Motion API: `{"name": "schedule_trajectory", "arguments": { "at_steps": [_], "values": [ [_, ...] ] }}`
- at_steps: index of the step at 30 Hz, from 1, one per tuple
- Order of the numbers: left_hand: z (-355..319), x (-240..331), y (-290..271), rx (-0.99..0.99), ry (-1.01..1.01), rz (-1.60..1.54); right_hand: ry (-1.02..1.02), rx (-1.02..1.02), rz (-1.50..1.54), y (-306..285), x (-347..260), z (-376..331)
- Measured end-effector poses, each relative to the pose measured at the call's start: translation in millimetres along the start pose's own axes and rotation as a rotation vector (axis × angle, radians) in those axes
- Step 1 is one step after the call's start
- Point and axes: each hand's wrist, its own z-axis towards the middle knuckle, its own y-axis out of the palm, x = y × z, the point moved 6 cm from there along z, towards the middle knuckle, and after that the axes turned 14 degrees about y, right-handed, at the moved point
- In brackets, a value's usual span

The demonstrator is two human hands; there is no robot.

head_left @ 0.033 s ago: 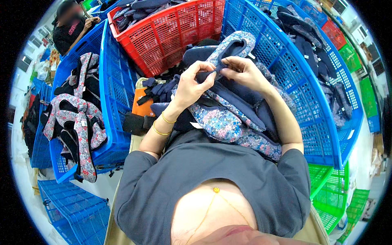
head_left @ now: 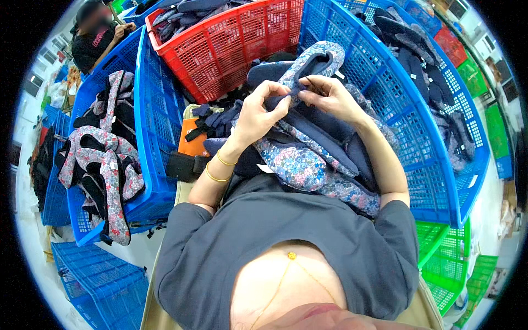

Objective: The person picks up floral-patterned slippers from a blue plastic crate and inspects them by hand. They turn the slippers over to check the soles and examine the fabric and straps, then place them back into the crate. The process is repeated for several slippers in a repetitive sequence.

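Both hands pinching – left hand [head_left: 257, 114] & right hand [head_left: 328, 97] clenched on the floral slipper piece [head_left: 312, 63] held over the lap pile [head_left: 308, 159], looks mid-job, plenty more in the blue crate [head_left: 440, 165] beside

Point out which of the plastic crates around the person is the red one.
The red crate stands straight ahead at top centre, beyond both hands, filled with dark pieces. It sits between the blue crate on the left and the blue crate on the right.

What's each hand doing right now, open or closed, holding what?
Left hand: closed, pinching the floral slipper piece.
Right hand: closed, pinching the same floral slipper piece.
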Motion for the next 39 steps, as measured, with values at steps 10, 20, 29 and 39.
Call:
{"name": "schedule_trajectory", "arguments": {
  "at_steps": [10,20,29,39],
  "values": [
    [21,8,5,0.013,-0.146,0.247,-0.252,0.176,-0.284,-5,-8,-2],
    [8,-20,-3,0.017,-0.307,-0.226,0.181,-0.118,0.208,12,-1,-38],
    [6,-25,1,0.040,-0.286,-0.330,0.466,-0.214,0.419,22,14,-25],
    [6,-21,8,-0.002,-0.257,-0.256,0.499,-0.307,0.724,28,18,-13]
  ]
}}
